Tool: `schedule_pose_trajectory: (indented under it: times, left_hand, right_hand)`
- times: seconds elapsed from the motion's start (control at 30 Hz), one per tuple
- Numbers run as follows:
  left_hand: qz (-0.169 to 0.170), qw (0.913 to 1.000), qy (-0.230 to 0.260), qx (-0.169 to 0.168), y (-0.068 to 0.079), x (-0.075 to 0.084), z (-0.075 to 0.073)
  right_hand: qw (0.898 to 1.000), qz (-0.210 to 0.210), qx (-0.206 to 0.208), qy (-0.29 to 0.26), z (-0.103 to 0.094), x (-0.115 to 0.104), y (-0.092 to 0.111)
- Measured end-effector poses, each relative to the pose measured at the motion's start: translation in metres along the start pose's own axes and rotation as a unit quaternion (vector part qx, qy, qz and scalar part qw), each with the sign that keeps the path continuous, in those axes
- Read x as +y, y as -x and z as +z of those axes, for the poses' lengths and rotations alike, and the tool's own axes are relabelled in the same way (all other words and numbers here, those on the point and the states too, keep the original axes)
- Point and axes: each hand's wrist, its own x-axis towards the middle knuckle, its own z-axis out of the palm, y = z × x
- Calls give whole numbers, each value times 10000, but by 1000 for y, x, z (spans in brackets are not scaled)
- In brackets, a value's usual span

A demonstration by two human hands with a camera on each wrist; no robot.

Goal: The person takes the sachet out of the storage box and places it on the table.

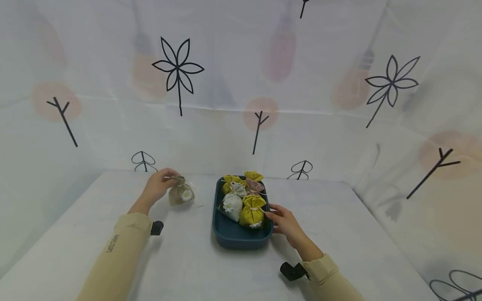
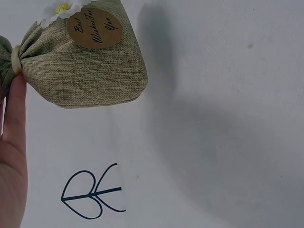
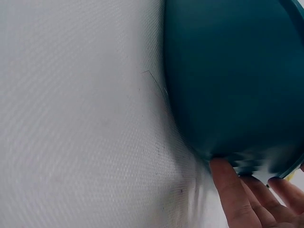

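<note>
My left hand [image 1: 161, 184] pinches the gathered neck of a beige burlap drawstring sachet [image 1: 180, 195], held above the table left of the box. On it are a white flower and a round brown "Best Wishes For You" label [image 2: 94, 28]. My right hand [image 1: 288, 225] holds the right side of a dark teal plastic box [image 1: 241, 242]. One digit reaches over the rim, and other fingers [image 3: 232, 190] touch the outer wall. Inside the box, several sachets sit toward the back: yellow ones [image 1: 251, 214], a whitish one [image 1: 232, 205] and a dusty pink one [image 1: 254, 187].
A white cloth covers the table [image 1: 180, 267]. Behind it hangs a pale curtain [image 1: 226, 138] printed with flowers and twigs. A black wrist camera [image 1: 293, 271] hangs under the right wrist, and another [image 1: 157, 228] sits at the left wrist.
</note>
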Motion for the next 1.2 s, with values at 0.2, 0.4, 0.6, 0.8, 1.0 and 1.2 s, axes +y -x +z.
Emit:
schedule_pose_trajectory:
  times: [0.2,0.4,0.6,0.8,1.0,1.2]
  left_hand:
    - [-19,10000,-14,-35,2,-7,3]
    - [-61,9999,-81,9,1,-11,7]
    - [-77,9999,-132,-2,0,-14,9]
    - [-145,9996,-234,-6,1,-16,7]
    - [39,9992,-389,88,2,-15,6]
    - [66,9988,-392,282,9,-12,-1]
  right_hand:
    - [10000,18,5,40,1,1,0]
    - [10000,14,-8,64,1,1,0]
    - [10000,-38,-13,31,1,0,-1]
    - [10000,-83,-19,36,0,-1,-2]
    - [10000,-23,-8,15,-1,1,-2]
    - [10000,15,-26,-8,0,3,-2]
